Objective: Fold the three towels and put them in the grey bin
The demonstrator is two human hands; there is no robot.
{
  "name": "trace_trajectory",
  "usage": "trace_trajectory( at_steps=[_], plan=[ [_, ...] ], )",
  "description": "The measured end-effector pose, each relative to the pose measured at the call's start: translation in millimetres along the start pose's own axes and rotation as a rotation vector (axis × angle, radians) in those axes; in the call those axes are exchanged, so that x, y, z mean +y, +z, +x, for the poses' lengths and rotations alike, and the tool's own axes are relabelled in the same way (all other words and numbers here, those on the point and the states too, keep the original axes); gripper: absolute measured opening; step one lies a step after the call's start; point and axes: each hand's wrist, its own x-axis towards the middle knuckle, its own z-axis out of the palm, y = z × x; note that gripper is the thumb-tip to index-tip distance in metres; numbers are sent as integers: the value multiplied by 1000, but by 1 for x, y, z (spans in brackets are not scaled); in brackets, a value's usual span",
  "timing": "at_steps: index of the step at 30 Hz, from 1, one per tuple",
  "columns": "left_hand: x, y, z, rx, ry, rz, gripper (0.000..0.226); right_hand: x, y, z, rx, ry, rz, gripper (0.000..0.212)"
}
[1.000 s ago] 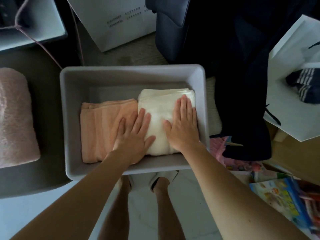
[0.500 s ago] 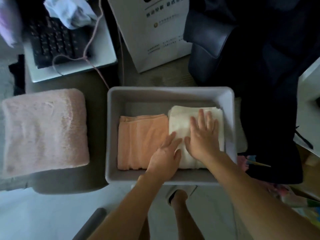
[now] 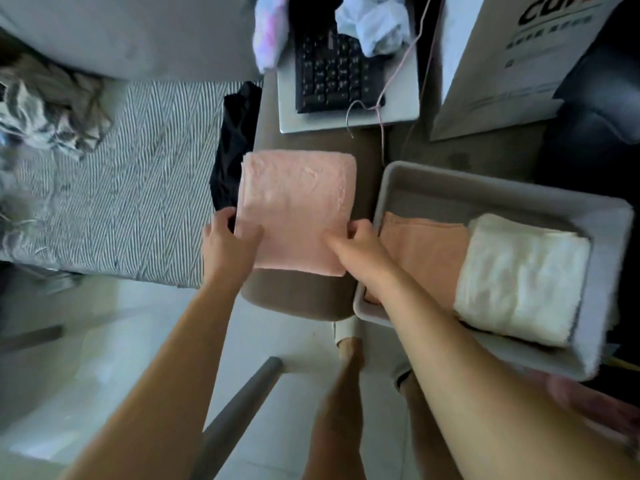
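— Hands first: what are they holding?
— Both grip the folded pink towel (image 3: 296, 211), which lies on the brown seat (image 3: 304, 299) just left of the grey bin (image 3: 391, 174). The left hand (image 3: 228, 242) pinches its near-left edge, thumb on top, fingers curled round the side. The right hand (image 3: 360, 244) pinches the near-right edge the same way, thumb lying on the cloth, fingers tucked at the edge.
— How wide is each grip?
— Narrow; closed onto the towel's thickness.
— And the bin?
— It holds the orange towel (image 3: 426, 251) on its left side and the cream towel (image 3: 519, 282) on its right, touching, both folded flat.
— Anything beyond?
— A laptop (image 3: 346, 81) at the far side, with a thin pink cable (image 3: 381, 109) trailing across it.
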Motion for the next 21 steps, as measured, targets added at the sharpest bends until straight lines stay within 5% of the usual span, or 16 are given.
trace_trajectory(
  at_steps=[2,7,10,14,18,21],
  plan=[
    [-8,0,18,-151,-249,-287,64,1,13,0,61,39,34,65],
    [2,6,2,-450,-380,-504,45,13,-27,-22,82,-42,109,38],
    [27,30,-44,-544,-210,-557,43,39,-91,-50,142,-67,35,33],
    [52,103,-101,-538,65,-258,55,103,-165,-69,249,100,-106,39],
    [40,172,-116,-545,458,414,89,161,-177,-53,222,158,-324,78],
    [30,194,-117,-563,473,641,84,175,-167,-41,288,182,-212,90]
  ],
)
